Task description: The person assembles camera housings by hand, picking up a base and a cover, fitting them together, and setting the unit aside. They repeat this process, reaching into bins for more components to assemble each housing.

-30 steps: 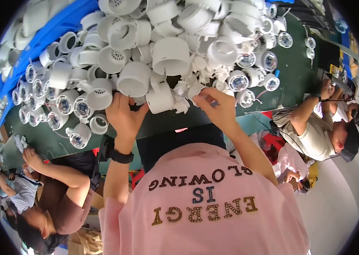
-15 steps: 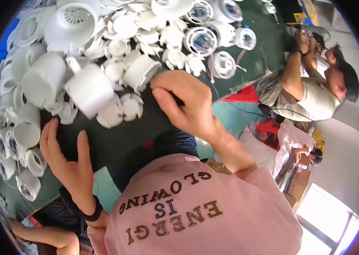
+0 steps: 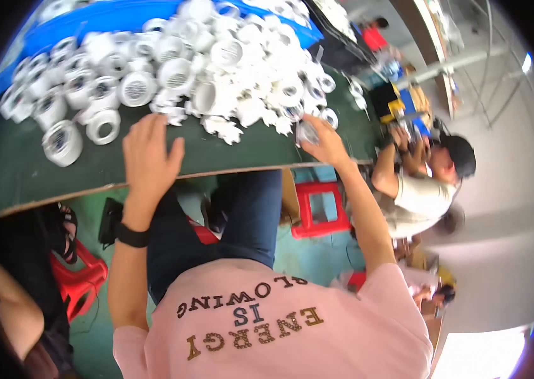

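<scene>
Right now your left hand lies flat and spread on the green counter near its front edge, holding nothing; the white plastic housings sit just beyond its fingertips. Further right, your right hand pinches a small white part at the pile's right end, the nearer hand.

Probably a factory assembly workshop: green worktable heaped with identical white plastic housings.

Right hand hides most of the small white part it grips; part's shape blurred.
</scene>
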### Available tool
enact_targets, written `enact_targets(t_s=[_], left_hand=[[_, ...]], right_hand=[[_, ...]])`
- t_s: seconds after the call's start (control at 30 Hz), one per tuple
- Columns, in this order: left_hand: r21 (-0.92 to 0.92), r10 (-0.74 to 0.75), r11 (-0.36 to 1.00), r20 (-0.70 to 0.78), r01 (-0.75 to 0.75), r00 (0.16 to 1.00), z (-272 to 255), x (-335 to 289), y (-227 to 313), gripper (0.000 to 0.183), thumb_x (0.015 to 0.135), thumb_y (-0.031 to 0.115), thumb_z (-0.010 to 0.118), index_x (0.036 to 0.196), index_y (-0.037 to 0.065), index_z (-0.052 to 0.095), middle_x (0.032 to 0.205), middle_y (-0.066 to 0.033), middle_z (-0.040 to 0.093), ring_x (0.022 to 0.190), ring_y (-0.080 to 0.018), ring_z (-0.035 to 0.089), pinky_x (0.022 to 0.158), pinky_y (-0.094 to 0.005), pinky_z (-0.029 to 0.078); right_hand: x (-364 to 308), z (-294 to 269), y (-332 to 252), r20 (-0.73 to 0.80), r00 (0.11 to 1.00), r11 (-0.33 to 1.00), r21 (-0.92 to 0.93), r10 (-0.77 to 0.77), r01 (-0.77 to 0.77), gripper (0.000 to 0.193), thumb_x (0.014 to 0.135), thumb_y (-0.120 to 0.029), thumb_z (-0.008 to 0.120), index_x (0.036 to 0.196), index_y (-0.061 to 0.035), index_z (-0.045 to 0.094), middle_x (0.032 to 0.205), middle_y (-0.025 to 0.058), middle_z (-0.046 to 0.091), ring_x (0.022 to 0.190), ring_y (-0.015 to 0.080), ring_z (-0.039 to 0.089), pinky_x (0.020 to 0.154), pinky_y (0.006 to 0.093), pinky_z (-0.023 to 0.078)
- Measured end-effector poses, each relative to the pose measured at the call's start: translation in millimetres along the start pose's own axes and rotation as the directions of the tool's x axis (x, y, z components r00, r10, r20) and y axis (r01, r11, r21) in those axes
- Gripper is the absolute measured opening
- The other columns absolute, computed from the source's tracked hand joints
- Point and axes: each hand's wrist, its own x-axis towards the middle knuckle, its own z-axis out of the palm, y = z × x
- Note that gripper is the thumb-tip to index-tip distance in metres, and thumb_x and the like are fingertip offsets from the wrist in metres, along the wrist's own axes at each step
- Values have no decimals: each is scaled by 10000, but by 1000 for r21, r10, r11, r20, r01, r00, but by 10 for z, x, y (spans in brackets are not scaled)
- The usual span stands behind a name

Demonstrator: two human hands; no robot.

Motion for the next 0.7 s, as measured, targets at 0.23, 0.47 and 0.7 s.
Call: enact_targets(t_s=[0.23,0.47,0.7], left_hand=[[-23,13,1000,-15,-13,1000,-21,-56,-59,395,768,153,672,1120,14,560,1164,-128,546,1066,-318,503,879,-416,387],[17,16,1000,29,-17,999,-1,12,36,373,769,113,658,1114,11,560,1157,-138,555,1064,-333,507,883,-420,390],[-298,110,947,-63,-123,992,51,4,893,229,726,-36,626,942,32,592,952,-140,590,866,-326,565,750,-422,456]], right_hand=[[-93,-634,-90,-130,955,963,63,268,-262,351,757,-240,694,1083,-139,612,873,165,625,719,262,653,655,366,526],[235,151,-607,-207,873,442,897,442,-12,237,907,-187,639,852,-70,441,986,80,573,806,127,565,701,289,534],[-106,615,-590,-359,902,752,657,239,62,243,884,-79,619,893,-50,377,1097,139,510,1007,170,483,897,315,407]])
